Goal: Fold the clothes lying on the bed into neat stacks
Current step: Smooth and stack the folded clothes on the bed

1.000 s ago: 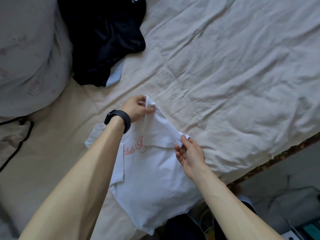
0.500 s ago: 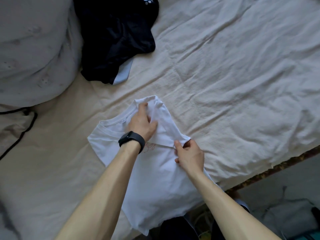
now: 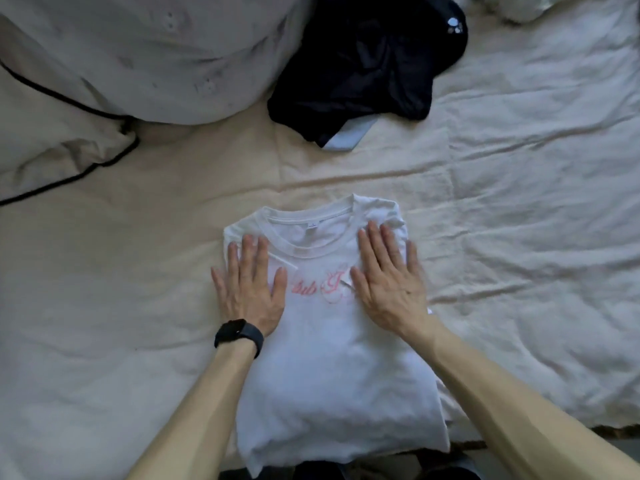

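A white T-shirt (image 3: 332,368) with pink lettering lies front up on the bed, its sleeves folded under so it forms a narrow rectangle, collar pointing away from me. My left hand (image 3: 249,289), a black band on its wrist, presses flat on the shirt's left shoulder with straight fingers. My right hand (image 3: 389,282) presses flat on the right shoulder the same way. A crumpled dark garment (image 3: 363,64) with a pale blue patch lies farther back on the bed.
The wrinkled cream sheet of the bed (image 3: 519,220) spreads to the right. A large grey pillow (image 3: 145,53) and a cream cushion with black piping (image 3: 55,143) fill the back left. The bed's near edge (image 3: 609,429) shows at the lower right.
Both hands let go of the pinched sleeve and now lie flat on the shirt's shoulders. The shirt has gone from bunched to a smooth, narrow rectangle. The camera view has shifted.
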The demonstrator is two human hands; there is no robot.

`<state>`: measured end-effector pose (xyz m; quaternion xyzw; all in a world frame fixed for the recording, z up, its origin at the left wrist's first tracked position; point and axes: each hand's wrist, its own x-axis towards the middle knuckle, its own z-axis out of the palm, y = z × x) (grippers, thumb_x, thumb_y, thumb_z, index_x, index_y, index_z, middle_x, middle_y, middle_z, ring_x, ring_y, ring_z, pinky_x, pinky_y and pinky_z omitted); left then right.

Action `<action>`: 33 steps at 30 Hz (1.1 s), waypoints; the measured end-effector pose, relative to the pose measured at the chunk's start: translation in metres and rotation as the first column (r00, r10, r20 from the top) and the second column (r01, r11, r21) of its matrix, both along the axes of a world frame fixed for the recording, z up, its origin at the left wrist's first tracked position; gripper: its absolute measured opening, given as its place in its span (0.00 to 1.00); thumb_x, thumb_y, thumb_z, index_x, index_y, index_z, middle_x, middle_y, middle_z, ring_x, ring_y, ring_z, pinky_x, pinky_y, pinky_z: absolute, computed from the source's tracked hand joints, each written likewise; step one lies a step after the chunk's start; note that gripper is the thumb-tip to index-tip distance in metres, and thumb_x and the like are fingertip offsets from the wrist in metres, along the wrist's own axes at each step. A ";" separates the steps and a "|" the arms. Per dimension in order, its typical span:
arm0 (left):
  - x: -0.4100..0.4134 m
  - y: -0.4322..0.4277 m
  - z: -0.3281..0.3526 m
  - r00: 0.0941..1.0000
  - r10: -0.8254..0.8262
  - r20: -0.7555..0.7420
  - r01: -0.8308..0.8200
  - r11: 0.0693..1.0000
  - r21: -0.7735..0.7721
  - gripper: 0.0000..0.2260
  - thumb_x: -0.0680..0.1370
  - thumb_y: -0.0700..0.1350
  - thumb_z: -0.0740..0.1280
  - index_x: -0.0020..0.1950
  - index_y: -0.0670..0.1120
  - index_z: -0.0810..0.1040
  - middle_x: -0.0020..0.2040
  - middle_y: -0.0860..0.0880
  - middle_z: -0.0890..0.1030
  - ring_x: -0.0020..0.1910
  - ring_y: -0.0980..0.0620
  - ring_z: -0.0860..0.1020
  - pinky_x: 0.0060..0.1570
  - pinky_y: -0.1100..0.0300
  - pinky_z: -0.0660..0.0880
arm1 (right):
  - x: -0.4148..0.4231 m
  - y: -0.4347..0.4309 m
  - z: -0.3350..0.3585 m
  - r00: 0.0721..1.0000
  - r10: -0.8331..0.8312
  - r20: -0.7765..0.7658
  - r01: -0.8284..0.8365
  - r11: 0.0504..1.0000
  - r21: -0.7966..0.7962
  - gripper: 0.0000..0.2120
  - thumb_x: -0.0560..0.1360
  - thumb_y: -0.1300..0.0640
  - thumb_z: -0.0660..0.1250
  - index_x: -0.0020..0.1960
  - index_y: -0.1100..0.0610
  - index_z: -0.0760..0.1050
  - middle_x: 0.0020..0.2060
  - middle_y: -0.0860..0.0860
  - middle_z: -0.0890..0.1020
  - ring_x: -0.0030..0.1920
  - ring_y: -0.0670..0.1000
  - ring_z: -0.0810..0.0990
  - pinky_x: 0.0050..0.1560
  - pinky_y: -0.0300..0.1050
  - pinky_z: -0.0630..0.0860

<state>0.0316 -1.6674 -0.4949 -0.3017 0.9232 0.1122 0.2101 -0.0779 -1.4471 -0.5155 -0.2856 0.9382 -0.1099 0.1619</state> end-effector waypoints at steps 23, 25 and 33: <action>0.024 -0.033 -0.025 0.914 -0.181 -0.362 0.195 0.981 0.003 0.28 0.81 0.60 0.52 0.81 0.60 0.53 0.82 0.52 0.47 0.81 0.43 0.47 0.75 0.41 0.41 | -0.032 -0.026 0.022 0.990 -0.142 -0.022 0.143 0.989 0.044 0.32 0.81 0.38 0.46 0.83 0.46 0.46 0.82 0.50 0.47 0.82 0.50 0.44 0.78 0.58 0.42; 0.068 -0.016 -0.016 0.891 -0.107 -0.441 0.156 0.985 0.076 0.26 0.81 0.56 0.55 0.80 0.59 0.58 0.82 0.52 0.51 0.80 0.42 0.55 0.74 0.40 0.53 | 0.003 -0.001 0.032 0.951 -0.309 -0.029 0.304 0.946 -0.113 0.33 0.81 0.39 0.50 0.82 0.54 0.55 0.81 0.56 0.56 0.81 0.55 0.54 0.78 0.56 0.51; 0.241 0.094 0.010 0.895 0.301 -0.329 -0.258 0.951 0.168 0.31 0.75 0.57 0.63 0.75 0.42 0.70 0.73 0.40 0.69 0.69 0.40 0.71 0.64 0.44 0.70 | 0.177 0.119 0.040 0.695 -0.677 0.244 0.689 0.723 0.044 0.36 0.74 0.36 0.66 0.71 0.62 0.70 0.63 0.61 0.75 0.65 0.61 0.71 0.67 0.58 0.68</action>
